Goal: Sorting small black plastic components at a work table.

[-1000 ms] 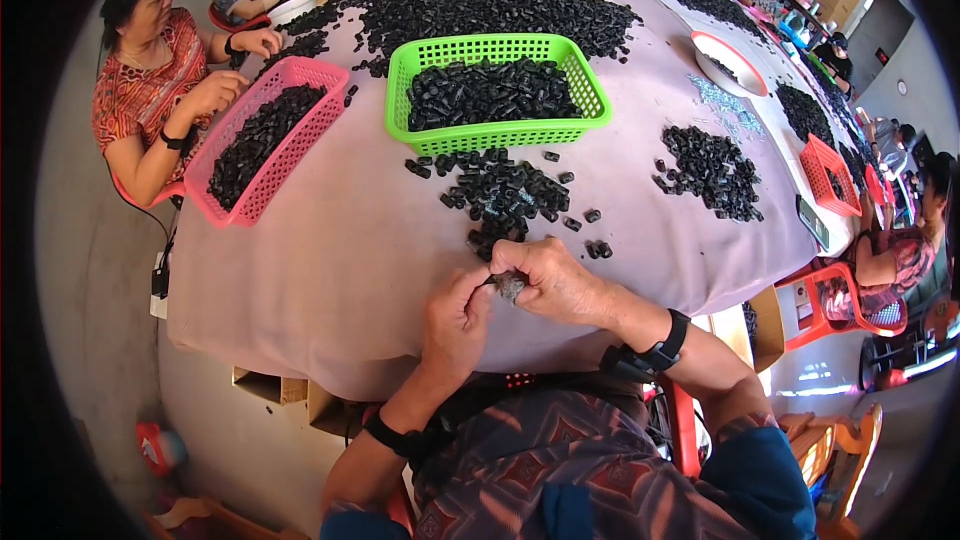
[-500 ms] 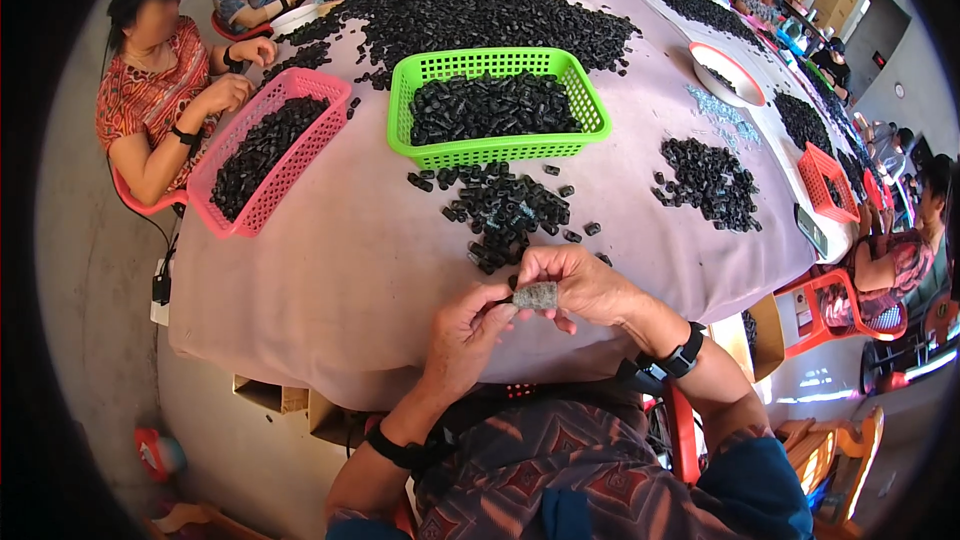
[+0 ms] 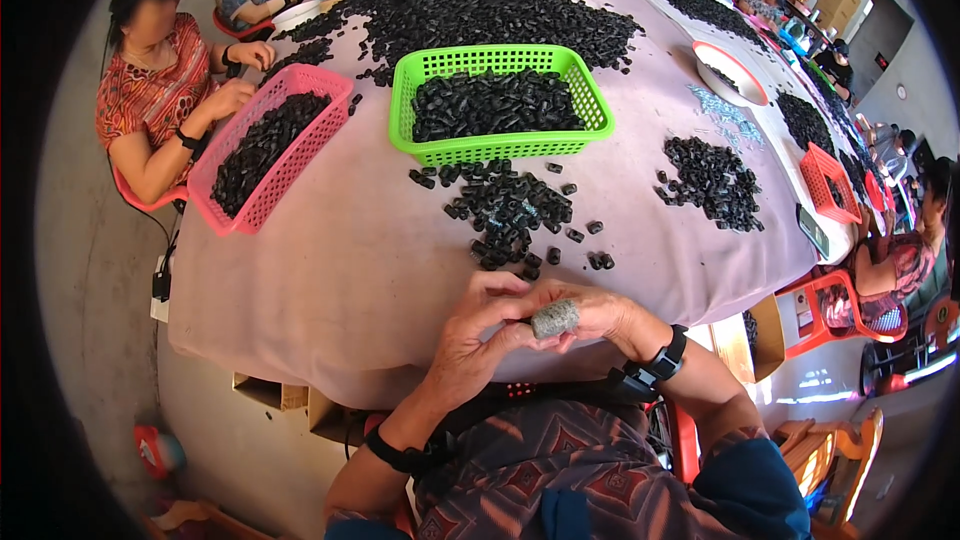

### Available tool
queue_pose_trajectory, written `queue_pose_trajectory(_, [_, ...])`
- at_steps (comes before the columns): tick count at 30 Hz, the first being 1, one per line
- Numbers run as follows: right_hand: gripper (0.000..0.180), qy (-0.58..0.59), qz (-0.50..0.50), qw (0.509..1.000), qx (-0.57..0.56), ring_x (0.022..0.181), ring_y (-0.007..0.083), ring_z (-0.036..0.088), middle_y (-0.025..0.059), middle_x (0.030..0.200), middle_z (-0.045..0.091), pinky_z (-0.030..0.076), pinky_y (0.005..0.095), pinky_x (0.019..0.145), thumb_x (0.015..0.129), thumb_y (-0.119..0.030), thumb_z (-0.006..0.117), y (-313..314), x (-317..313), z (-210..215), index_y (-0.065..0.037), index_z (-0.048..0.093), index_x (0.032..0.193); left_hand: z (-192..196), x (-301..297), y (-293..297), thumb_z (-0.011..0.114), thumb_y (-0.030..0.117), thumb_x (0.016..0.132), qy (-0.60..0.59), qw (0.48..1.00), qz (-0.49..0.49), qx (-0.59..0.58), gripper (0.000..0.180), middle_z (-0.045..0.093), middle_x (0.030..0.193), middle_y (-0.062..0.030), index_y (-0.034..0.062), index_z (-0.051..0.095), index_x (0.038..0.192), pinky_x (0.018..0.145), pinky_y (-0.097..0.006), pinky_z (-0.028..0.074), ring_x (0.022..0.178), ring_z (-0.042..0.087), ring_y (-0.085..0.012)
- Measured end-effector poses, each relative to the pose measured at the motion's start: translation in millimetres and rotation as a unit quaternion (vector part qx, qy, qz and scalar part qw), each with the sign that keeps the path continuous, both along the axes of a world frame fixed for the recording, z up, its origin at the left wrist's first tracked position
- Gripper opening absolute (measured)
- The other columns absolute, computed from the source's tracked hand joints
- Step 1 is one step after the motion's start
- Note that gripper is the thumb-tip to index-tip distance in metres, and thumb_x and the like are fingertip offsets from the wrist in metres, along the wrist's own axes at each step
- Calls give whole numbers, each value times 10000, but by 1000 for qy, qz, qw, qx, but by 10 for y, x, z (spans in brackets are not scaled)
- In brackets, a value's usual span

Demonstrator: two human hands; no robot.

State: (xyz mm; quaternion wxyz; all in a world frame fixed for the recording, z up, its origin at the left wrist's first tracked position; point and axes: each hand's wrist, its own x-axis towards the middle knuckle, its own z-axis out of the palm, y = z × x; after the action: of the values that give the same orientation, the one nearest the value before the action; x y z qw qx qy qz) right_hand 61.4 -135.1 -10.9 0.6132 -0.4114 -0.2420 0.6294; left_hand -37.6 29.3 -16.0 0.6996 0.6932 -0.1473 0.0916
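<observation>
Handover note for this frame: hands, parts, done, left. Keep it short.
Left hand: curled at the table edge, fingertips meeting the right hand; what it holds is hidden.
Right hand: a grey cap covers one fingertip.
Parts: loose black pile just ahead of the hands; green basket behind it is partly filled.
Done: some parts in the basket.
Left: the loose pile.

One green basket point(image 3: 500, 145), one pink basket point(image 3: 262, 150), two orange baskets point(image 3: 828, 180), countless black pieces point(image 3: 505, 205).

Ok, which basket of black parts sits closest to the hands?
The green basket, straight ahead past the loose pile. The pink basket lies farther off to the left, beside another person.
</observation>
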Motion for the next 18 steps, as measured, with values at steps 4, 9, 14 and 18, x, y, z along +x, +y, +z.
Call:
queue_pose_trajectory(4, [208,6,-20,1000,-6,482,12,312,-56,591,388,188,184,393,867,-254,595,20,-77,-87,-66,567,780,-36,-6,0,582,-3,840,2,1000,-22,16,177,456,1132,-79,-14,631,1010,915,-292,376,1080,460,-174])
queue_pose_trajectory(9, [322,95,-146,984,38,461,22,243,-81,554,297,146,188,414,878,-296,582,57,-271,-203,-140,422,646,-95,16,-18,581,-6,843,29,997,-32,-62,197,458,1132,-71,-16,619,1036,915,-291,380,1073,463,-169])
queue_pose_trajectory(14, [340,111,-151,982,21,463,21,241,-86,559,284,151,188,417,892,-340,561,57,-295,-173,-144,422,651,-127,24,25,582,7,848,42,995,-45,-78,206,461,1119,-67,-11,611,1051,927,-290,380,1065,465,-158])
queue_pose_trajectory(18, [371,121,-148,981,28,456,25,228,-89,556,262,150,194,415,895,-381,549,46,-316,-229,-139,412,649,-176,38,11,589,15,845,75,990,-49,-107,213,467,1092,-57,-9,613,1056,902,-277,402,1031,485,-138])
